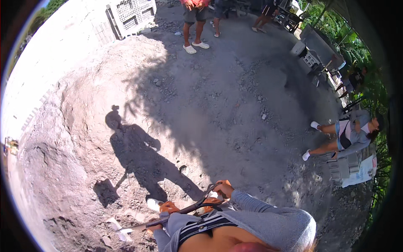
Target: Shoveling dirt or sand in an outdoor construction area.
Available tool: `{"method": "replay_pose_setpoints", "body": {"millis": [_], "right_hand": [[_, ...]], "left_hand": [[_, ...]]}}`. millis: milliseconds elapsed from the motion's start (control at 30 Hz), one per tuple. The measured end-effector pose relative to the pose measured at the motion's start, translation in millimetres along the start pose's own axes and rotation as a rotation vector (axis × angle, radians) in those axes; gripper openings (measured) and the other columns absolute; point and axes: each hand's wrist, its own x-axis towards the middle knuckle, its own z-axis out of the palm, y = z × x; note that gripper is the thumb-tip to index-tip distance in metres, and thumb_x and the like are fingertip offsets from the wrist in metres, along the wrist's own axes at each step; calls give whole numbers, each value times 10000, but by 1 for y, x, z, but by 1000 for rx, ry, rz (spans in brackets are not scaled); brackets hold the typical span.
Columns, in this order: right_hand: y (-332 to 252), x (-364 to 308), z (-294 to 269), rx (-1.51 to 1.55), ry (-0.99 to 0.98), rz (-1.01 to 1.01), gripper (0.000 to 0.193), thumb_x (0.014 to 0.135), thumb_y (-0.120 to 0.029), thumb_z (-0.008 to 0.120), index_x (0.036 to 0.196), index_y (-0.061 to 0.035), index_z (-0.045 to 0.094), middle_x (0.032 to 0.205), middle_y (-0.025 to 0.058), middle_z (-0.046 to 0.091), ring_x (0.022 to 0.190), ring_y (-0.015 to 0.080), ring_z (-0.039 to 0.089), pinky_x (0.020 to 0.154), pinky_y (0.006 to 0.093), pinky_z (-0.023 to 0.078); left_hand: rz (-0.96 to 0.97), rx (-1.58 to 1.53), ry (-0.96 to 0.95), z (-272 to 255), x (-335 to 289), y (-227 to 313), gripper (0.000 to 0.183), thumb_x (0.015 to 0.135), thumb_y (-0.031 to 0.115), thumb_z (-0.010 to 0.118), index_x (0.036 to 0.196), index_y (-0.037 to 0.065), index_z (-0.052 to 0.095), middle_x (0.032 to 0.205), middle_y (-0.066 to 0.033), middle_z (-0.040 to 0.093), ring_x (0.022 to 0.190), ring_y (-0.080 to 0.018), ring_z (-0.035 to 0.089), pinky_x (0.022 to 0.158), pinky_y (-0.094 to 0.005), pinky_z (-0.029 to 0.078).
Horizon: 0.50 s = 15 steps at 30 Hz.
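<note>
A shovel [187,208] slants across the front of my body. Its dark handle rises to the right and its pale metal end points left, low over the sandy ground. My right hand [224,189] is closed round the grip at the upper end. Lower down, my left hand [155,226] wraps round the shaft near the metal part; its fingers show only in part. The blade is hard to make out against bright ground. Loose grey soil [100,168] lies about my feet, and a white shoe [154,204] shows beside the shaft.
My shadow [138,147] falls over a sandy mound ahead. A person [195,29] in white clogs stands at the far side, others behind. At right, a person [354,130] sits near stacked grey blocks [346,168]. A pale lattice crate [133,17] stands far left.
</note>
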Motion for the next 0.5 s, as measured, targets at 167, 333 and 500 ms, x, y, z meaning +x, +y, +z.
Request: {"method": "replay_pose_setpoints", "body": {"millis": [167, 333, 500], "right_hand": [[28, 15, -136, 308, 65, -243, 66, 594, 6, 666, 643, 16, 623, 560, 71, 584, 447, 144, 523, 413, 276, 413], [-21, -27, -262, 328, 343, -225, 111, 627, -16, 670, 634, 55, 586, 555, 123, 571, 433, 185, 525, 413, 323, 404], [-2, -62, -379, 488, 576, -171, 120, 683, -11, 627, 604, 53, 562, 521, 138, 526, 388, 186, 464, 378, 343, 358]], "left_hand": [[-130, -6, -78, 70, -31, -111, 304, 840, 352, 327, 780, 105, 493, 691, -15, 525, 629, -174, 537, 656, -332, 473], [-286, 232, 145, 175, -61, -256, 310, 861, 323, 307, 837, 105, 527, 766, -23, 559, 699, -186, 565, 726, -359, 478], [-454, 589, 37, 236, -115, -417, 359, 892, 319, 261, 966, 83, 522, 892, -54, 576, 826, -206, 561, 848, -427, 430]]}}
